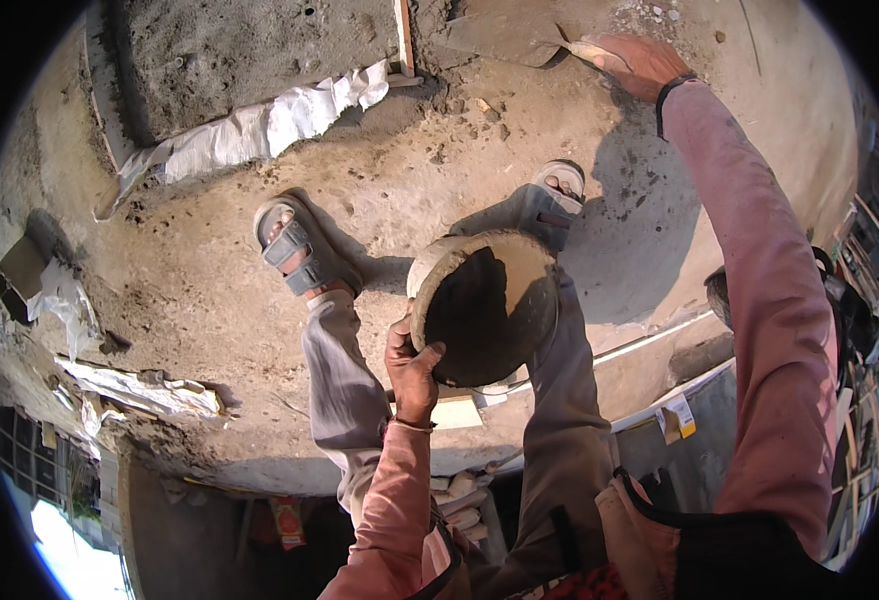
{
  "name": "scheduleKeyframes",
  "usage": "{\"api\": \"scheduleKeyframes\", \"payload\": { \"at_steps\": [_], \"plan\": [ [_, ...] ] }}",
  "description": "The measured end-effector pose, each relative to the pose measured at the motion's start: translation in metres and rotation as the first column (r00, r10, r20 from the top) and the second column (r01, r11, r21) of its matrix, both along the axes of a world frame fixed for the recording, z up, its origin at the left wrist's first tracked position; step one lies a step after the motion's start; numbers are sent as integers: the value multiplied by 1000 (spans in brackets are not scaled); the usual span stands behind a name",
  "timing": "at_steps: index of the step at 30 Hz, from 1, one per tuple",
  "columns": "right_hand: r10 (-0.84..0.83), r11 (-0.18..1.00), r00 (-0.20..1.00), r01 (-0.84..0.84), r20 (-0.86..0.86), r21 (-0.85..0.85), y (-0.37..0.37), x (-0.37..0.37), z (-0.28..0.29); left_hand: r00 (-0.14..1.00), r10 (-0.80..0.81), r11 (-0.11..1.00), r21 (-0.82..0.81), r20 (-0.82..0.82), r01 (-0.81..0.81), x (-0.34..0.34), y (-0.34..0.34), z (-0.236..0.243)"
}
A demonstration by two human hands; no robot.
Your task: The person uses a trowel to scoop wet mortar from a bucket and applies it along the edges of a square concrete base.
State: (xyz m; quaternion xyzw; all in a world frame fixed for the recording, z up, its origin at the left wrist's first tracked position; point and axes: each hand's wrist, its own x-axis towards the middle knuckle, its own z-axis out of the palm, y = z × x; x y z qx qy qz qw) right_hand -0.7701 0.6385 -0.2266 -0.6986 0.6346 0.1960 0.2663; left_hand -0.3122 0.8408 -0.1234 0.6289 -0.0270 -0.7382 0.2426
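My left hand (415, 370) grips the near-left rim of a round, dusty pan (532, 290), its thumb over the edge. The pan is tilted between my knees, and dark shadow covers much of its inside. I cannot tell whether mortar lies in that shadow. Far out at the upper right, my right hand (642, 66) is closed around the pale handle of a trowel (505, 38). The trowel's blade, coated grey-brown, points left, low over or touching the ground; I cannot tell which.
A framed slab of rough wet-looking mortar (250, 65) lies at the upper left, with a crumpled white sheet (300, 115) along its near edge. My sandalled feet stand on the dusty ledge. Torn sacking (145, 388) lies left. Beyond the ledge's near edge is a drop.
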Motion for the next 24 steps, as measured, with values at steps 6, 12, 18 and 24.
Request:
{"api": "scheduleKeyframes", "payload": {
  "at_steps": [6, 12, 18, 24],
  "plan": [
    [-429, 902, 871, 399, 238, 165, 68, 37, -31, 1000, 10, 1000, 14, -23, -9, 1, -6, 2],
    [-617, 787, 759, 587, 207, 191, 153, 126, -45, 1000, -15, 1000, 20, 8, 15, 0, -8, 3],
    [-631, 760, 688, 641, 359, 106, 157, 136, -27, 997, -43, 998, -49, 67, 46, -1, -6, 1],
    [-622, 777, 751, 626, 219, 63, 124, 146, -56, 997, -41, 998, -40, 58, 44, -8, -12, 3]
  ]
}}
